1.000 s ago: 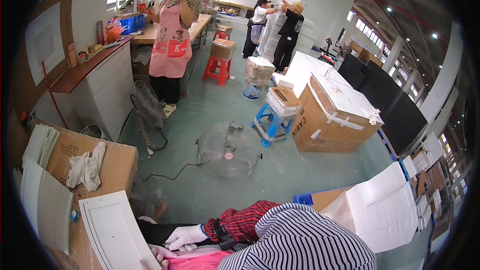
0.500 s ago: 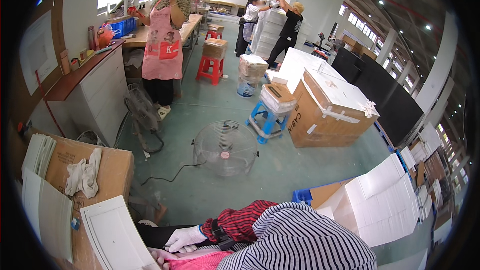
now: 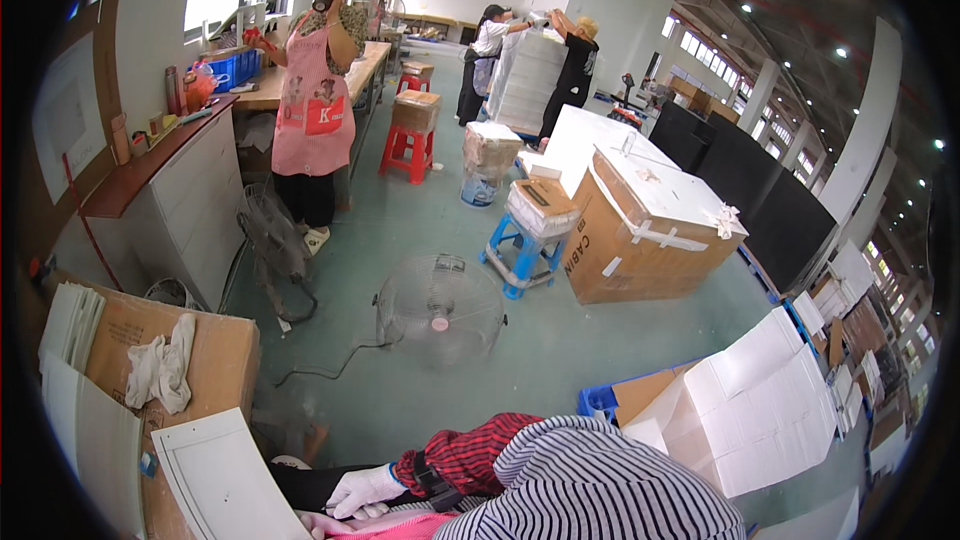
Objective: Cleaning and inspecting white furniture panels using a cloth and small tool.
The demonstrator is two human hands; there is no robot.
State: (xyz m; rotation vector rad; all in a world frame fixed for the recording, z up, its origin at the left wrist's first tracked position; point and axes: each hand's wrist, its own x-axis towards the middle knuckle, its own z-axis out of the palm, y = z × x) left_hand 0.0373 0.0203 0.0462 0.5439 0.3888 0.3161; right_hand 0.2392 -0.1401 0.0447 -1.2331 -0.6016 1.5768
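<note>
White panel [image 3: 222, 485]: flat, oblong, a fine line inside its border, small dark spots on its face.
Panel's lie: slanted, far end overlapping the brown carton [image 3: 225, 365] from here.
Pink cloth [image 3: 400, 526]: creased, beneath the gloved right hand [image 3: 362, 493].

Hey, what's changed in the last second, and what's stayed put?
The view shifted, sliding the scene leftward. In the background, the co-worker in black moved rightward relative to the white wrapped stack, uncovering more of it. Nothing was visibly taken or let go. The gloved right hand stays by the pink fabric; the floor fan and taped carton stayed put.
</note>
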